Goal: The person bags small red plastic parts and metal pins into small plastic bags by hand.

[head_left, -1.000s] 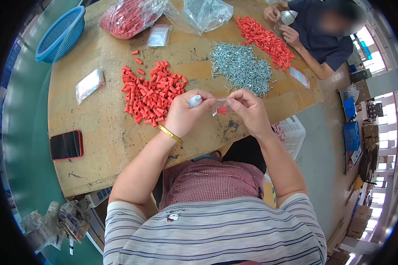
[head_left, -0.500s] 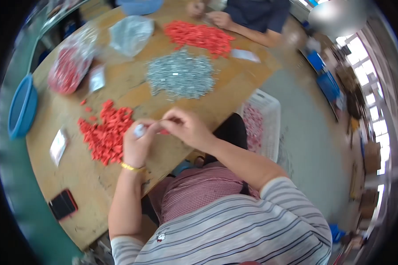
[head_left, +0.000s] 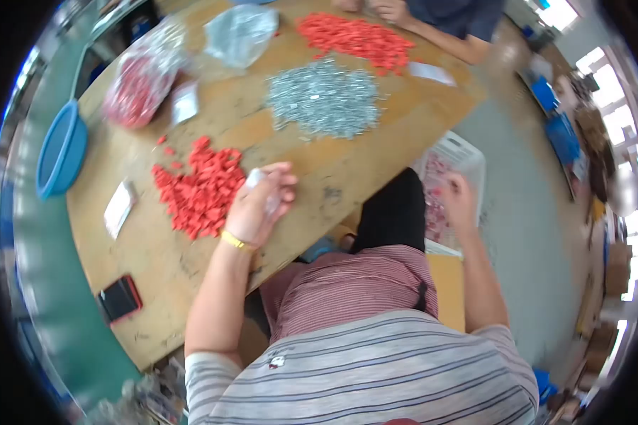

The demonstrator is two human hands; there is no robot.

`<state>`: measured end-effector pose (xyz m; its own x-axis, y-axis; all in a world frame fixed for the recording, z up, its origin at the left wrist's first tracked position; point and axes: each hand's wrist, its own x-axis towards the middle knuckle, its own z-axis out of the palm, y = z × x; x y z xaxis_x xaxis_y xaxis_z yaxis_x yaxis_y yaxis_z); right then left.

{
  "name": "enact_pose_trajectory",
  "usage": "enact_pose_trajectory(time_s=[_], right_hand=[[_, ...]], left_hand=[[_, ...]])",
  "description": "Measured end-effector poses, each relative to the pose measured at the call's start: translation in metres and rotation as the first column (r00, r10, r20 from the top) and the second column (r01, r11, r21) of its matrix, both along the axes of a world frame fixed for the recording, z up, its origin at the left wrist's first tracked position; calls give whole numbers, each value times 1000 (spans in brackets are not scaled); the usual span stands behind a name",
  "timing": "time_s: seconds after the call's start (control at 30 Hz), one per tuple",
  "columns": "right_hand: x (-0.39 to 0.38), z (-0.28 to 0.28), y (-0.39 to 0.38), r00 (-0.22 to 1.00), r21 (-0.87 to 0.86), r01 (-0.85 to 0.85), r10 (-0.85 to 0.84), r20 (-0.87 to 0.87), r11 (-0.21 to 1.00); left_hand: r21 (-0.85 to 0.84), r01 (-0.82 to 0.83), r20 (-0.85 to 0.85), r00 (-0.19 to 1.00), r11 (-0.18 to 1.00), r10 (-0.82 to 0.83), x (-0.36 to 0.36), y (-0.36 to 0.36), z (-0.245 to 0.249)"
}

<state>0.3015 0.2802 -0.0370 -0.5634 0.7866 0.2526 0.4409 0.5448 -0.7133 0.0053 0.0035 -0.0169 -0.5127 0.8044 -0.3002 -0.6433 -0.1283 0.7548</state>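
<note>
My left hand (head_left: 259, 205) is above the table edge beside a pile of red plastic pieces (head_left: 202, 188). Its fingers are curled round clear, whitish plastic bags (head_left: 272, 204); how many is hidden. My right hand (head_left: 459, 202) is out to the right, over a white plastic basket (head_left: 479, 170) on the floor. Its fingers are loosely bent and a little apart, and I make out nothing between them. Small clear packets with pink-red contents (head_left: 434, 205) lie in the basket, partly hidden by my hand and leg.
A heap of metal screws or pins (head_left: 324, 97) and another red heap (head_left: 354, 41) lie further back, near a co-worker's arm (head_left: 443, 41). At left are a bag of red pieces (head_left: 138, 88), a blue basin (head_left: 62, 152), white packets (head_left: 119, 209) and a phone (head_left: 120, 299).
My right hand has left my left hand and swung right over the basket. The small red thing between my fingers is gone from there. The view has shifted, moving the table contents right and up.
</note>
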Motion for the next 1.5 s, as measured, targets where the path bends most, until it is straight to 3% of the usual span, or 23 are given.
enact_pose_trajectory(time_s=[0.03, 0.1, 0.2, 0.27, 0.3, 0.33, 0.4, 0.5, 0.57, 0.6, 0.73, 0.8, 0.9, 1.03, 1.17, 1.23, 1.3, 1.33, 1.4, 1.47, 1.5], right_hand=[[19, -3, 15, 989, 274, 37, -74, 127, 961], [24, -4, 19, 982, 259, 142, -169, 85, 955], [-7, -16, -4, 1000, 197, -1, 6, -25, 980], [-60, 14, -56, 991, 98, -119, 112, 73, 988], [-86, 30, -84, 968, 40, -251, 252, -12, 967], [-104, 25, -102, 918, 48, -380, 383, -99, 924], [-139, 41, -131, 769, 362, -611, 637, 58, 704], [-180, 30, -150, 669, 557, -635, 742, 49, 536], [-191, 26, -149, 637, 556, -657, 769, 47, 510], [-195, 26, -148, 618, 555, -670, 784, 50, 493], [-196, 27, -156, 608, 462, -696, 793, -27, 549], [-197, 23, -155, 624, 230, -725, 761, -181, 649], [-194, 23, -149, 643, -99, -746, 674, -364, 659], [-186, 26, -139, 689, -224, -702, 566, -453, 675], [-178, 31, -123, 782, -418, -618, 468, -412, 666], [-177, 35, -116, 809, -403, -588, 514, -285, 702], [-175, 37, -114, 825, -332, -562, 542, -159, 758], [-174, 39, -114, 817, -250, -573, 565, -111, 780], [-174, 41, -113, 780, -95, -625, 624, -42, 775], [-175, 44, -116, 751, -96, -660, 658, -53, 745], [-174, 44, -117, 753, -153, -657, 654, -75, 739]], left_hand=[[31, 20, 25, 999, 999, -21, -4, 0, -4], [68, 48, 63, 997, 997, -52, -7, -2, -3], [97, 81, 99, 991, 992, -91, -8, 0, 0], [122, 36, 140, 989, 992, -53, -5, 2, -2], [133, 15, 160, 986, 991, -36, -4, 3, -2], [140, 0, 190, 981, 990, -27, -3, 3, -2], [144, -25, 238, 971, 989, -10, -2, 4, 0], [167, -25, 273, 962, 986, -22, -6, -1, -4], [92, -46, 308, 951, 995, 16, -2, -1, 0], [137, -23, 287, 958, 990, -18, -3, -2, 0], [123, 9, 276, 960, 992, -43, -1, -2, 1], [111, -1, 284, 958, 994, -31, -4, -3, 1], [72, -19, 171, 985, 997, 7, -2, -1, 4], [41, -63, 187, 981, 997, 54, -2, -1, -2], [35, -152, 62, 987, 988, 149, -8, -3, 4], [15, -150, -159, 976, 989, 151, -8, -4, 3], [-74, -172, -445, 887, 982, 122, -1, -2, 4], [-61, -228, -598, 788, 972, 148, 3, 0, 8], [-119, -203, -780, 625, 972, 35, 9, 0, 5], [-132, -194, -866, 501, 972, -18, 5, -1, 0], [-119, -183, -857, 516, 976, -8, 4, -1, -2]])
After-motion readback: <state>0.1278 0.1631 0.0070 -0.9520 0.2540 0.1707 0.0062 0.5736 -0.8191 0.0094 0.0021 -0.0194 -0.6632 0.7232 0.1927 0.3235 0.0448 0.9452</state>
